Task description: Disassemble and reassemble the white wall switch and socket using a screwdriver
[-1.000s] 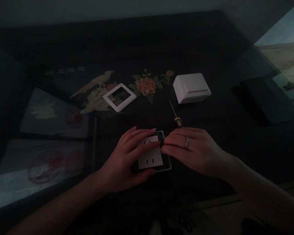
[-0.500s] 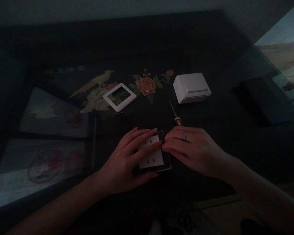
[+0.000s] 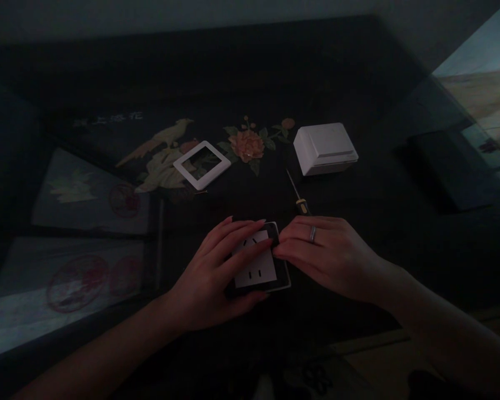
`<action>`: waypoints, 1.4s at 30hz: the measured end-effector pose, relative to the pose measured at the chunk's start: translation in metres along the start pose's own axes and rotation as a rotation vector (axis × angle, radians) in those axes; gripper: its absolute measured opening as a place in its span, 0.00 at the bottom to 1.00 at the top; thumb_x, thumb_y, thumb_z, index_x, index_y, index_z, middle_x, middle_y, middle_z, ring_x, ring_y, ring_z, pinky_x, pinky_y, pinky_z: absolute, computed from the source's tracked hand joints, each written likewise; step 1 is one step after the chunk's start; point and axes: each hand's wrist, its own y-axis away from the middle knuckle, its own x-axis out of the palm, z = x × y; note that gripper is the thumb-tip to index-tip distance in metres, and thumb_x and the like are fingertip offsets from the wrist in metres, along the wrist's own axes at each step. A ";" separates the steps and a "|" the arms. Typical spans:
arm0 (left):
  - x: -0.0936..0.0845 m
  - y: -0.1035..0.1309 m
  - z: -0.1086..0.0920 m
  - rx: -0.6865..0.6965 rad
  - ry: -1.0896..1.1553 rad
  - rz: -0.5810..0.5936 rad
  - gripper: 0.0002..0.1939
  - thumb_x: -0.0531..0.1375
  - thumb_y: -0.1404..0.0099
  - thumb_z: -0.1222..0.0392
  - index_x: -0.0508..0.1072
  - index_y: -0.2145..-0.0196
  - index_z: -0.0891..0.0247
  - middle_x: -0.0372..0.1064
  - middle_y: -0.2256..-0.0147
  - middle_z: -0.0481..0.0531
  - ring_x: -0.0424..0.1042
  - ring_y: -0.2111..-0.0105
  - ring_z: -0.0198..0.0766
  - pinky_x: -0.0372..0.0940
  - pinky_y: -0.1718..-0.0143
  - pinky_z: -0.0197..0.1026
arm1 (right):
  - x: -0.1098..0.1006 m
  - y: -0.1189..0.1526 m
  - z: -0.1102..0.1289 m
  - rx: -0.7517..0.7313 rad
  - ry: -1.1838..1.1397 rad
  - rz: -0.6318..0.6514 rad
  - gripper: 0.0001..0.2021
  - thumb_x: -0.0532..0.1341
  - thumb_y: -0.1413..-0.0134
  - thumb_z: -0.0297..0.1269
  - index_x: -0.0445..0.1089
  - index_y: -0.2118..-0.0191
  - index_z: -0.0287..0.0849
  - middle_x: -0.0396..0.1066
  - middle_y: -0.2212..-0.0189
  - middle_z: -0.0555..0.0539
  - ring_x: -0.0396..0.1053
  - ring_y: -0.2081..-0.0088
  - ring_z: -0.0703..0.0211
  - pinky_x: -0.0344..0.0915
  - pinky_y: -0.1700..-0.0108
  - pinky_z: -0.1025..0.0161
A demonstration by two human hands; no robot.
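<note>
A wall socket (image 3: 256, 269) with a white slotted face and dark border lies on the dark glass-topped table. My left hand (image 3: 220, 269) is spread over its left side, fingers across the face and thumb at the near edge. At its right edge is my right hand (image 3: 320, 253), wearing a ring, with fingers pinched together; whatever they hold is too small or hidden to name. Just beyond the right hand lies a screwdriver (image 3: 301, 206), its shaft pointing away and its handle end partly hidden.
A white square frame (image 3: 202, 184) lies behind my left hand, with a small screw (image 3: 200, 192) near its corner. White boxlike parts (image 3: 329, 147) sit at the back right. The table (image 3: 337, 66) shows a flower-and-bird picture and reflections.
</note>
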 end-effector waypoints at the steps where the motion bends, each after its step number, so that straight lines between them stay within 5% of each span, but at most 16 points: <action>1: 0.000 0.000 0.000 0.002 0.002 0.001 0.31 0.62 0.33 0.53 0.59 0.36 0.63 0.59 0.36 0.66 0.57 0.35 0.55 0.51 0.33 0.63 | 0.000 0.000 0.000 0.000 -0.001 0.003 0.11 0.56 0.35 0.26 0.76 0.66 0.35 0.77 0.67 0.44 0.72 0.68 0.58 0.69 0.67 0.64; 12: 0.000 -0.001 0.003 0.032 -0.001 0.009 0.31 0.62 0.33 0.53 0.60 0.36 0.64 0.58 0.36 0.66 0.56 0.35 0.54 0.47 0.32 0.62 | -0.009 0.002 -0.007 -0.071 0.128 -0.058 0.10 0.58 0.34 0.31 0.77 0.66 0.39 0.78 0.68 0.46 0.74 0.67 0.56 0.68 0.66 0.60; 16: -0.001 -0.001 0.002 0.031 0.006 0.021 0.31 0.63 0.33 0.53 0.61 0.36 0.64 0.59 0.36 0.65 0.57 0.35 0.54 0.48 0.32 0.62 | -0.015 0.006 -0.016 0.246 0.177 -0.028 0.04 0.62 0.37 0.32 0.73 0.60 0.39 0.77 0.66 0.45 0.74 0.66 0.55 0.68 0.66 0.60; 20: -0.001 0.000 0.002 0.025 0.012 0.021 0.32 0.63 0.34 0.53 0.61 0.36 0.63 0.59 0.36 0.65 0.58 0.35 0.56 0.48 0.33 0.63 | -0.012 0.008 -0.020 0.578 0.256 0.195 0.16 0.69 0.46 0.40 0.66 0.56 0.41 0.75 0.70 0.49 0.73 0.73 0.55 0.61 0.76 0.63; 23: -0.001 0.000 0.003 0.035 0.006 0.016 0.31 0.63 0.33 0.53 0.61 0.36 0.64 0.58 0.35 0.66 0.57 0.35 0.55 0.48 0.32 0.62 | -0.008 0.007 -0.017 0.678 0.235 0.324 0.20 0.69 0.47 0.43 0.63 0.55 0.42 0.75 0.71 0.50 0.75 0.75 0.53 0.58 0.77 0.63; 28: 0.000 0.000 0.003 0.027 0.002 0.019 0.32 0.62 0.33 0.52 0.60 0.36 0.64 0.58 0.36 0.66 0.56 0.35 0.55 0.50 0.33 0.62 | -0.004 0.005 -0.011 0.748 0.196 0.347 0.15 0.67 0.46 0.37 0.62 0.57 0.43 0.74 0.76 0.50 0.74 0.78 0.52 0.56 0.78 0.63; 33: -0.001 -0.001 0.002 0.023 -0.020 0.004 0.33 0.64 0.35 0.51 0.61 0.36 0.64 0.60 0.37 0.66 0.57 0.36 0.58 0.54 0.35 0.64 | -0.010 0.004 -0.016 0.756 0.176 0.233 0.12 0.62 0.44 0.32 0.61 0.56 0.44 0.74 0.74 0.52 0.72 0.78 0.57 0.59 0.77 0.64; 39: -0.001 -0.002 -0.002 0.009 -0.032 0.022 0.33 0.63 0.35 0.54 0.58 0.36 0.62 0.60 0.36 0.66 0.59 0.36 0.57 0.54 0.36 0.67 | -0.023 0.006 -0.030 0.648 -0.155 -0.370 0.15 0.66 0.45 0.35 0.65 0.53 0.46 0.76 0.63 0.48 0.76 0.65 0.55 0.71 0.68 0.61; 42: 0.000 -0.001 -0.004 -0.005 -0.024 0.022 0.33 0.62 0.34 0.57 0.57 0.35 0.63 0.58 0.36 0.67 0.57 0.35 0.56 0.52 0.35 0.67 | -0.026 0.007 -0.035 0.665 -0.340 -0.500 0.13 0.69 0.47 0.35 0.71 0.56 0.48 0.77 0.62 0.48 0.76 0.60 0.54 0.74 0.61 0.59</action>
